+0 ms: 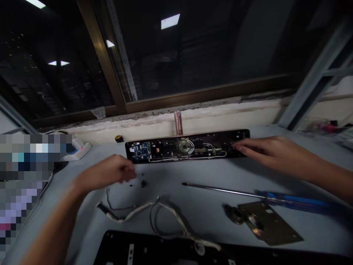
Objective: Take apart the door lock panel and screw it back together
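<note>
Along the far edge of the grey table, under the window, lies the opened lock panel, its inside facing up, with a blue circuit board at its left end. A black cover lies well in front of the panel, at the near edge. The brass-coloured mounting plate sits in front of the panel's right end, and the blue-handled screwdriver lies between the two. A sleeved cable loops in front of the panel's left half.

The right hand has its fingers stretched out, tips resting on the panel's right end without gripping it. The left hand hovers just in front of the left end, fingers curled together (whether they pinch anything I cannot tell).

Tiny dark screws lie loose beside that hand. A brush of the wrist or the cable could scatter them, and a push from the right could slide the unclamped panel.
</note>
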A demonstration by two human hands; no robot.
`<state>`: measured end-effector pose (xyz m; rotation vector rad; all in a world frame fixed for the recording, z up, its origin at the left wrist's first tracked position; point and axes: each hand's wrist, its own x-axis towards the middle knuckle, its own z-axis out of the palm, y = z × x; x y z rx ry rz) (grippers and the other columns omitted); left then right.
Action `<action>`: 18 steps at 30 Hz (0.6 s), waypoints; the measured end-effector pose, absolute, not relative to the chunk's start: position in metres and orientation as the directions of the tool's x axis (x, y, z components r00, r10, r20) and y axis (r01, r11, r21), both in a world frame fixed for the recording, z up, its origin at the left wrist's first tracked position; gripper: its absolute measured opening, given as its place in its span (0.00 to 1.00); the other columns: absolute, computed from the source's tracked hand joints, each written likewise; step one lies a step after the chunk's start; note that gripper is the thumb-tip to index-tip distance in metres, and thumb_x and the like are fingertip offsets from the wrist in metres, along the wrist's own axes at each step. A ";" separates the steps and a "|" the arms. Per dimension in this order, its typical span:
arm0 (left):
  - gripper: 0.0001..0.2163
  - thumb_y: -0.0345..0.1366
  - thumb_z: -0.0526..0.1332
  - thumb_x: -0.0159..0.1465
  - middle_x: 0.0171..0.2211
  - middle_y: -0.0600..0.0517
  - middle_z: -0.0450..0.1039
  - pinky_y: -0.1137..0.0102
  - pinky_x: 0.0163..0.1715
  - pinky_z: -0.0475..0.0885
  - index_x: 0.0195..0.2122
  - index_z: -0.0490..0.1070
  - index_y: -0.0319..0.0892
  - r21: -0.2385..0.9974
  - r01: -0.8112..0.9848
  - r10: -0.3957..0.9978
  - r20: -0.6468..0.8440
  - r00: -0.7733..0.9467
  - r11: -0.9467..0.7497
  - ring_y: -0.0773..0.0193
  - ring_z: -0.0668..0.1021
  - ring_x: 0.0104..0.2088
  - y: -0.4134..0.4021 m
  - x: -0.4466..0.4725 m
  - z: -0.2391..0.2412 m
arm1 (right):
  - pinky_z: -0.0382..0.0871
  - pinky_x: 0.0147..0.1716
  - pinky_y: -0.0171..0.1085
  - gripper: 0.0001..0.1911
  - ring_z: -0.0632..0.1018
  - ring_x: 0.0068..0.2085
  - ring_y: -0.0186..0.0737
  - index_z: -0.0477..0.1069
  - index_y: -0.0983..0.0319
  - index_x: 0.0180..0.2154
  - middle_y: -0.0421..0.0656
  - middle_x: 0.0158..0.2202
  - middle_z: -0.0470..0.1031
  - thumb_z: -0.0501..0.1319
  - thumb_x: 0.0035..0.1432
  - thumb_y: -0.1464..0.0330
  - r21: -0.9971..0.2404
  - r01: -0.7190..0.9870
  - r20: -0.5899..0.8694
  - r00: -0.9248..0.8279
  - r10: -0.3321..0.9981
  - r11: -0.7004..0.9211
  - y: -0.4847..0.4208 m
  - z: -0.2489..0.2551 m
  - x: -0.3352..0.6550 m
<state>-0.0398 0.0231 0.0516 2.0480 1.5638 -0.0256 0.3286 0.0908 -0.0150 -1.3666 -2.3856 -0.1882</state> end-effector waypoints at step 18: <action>0.07 0.33 0.54 0.40 0.11 0.52 0.63 0.68 0.20 0.64 0.07 0.63 0.40 0.127 0.937 0.754 -0.633 -0.176 0.325 0.66 0.67 0.15 0.016 -0.078 0.052 | 0.71 0.31 0.41 0.23 0.79 0.31 0.46 0.75 0.61 0.38 0.43 0.32 0.79 0.44 0.57 0.59 -0.079 0.856 0.392 -0.444 0.806 0.510 0.090 -0.015 0.326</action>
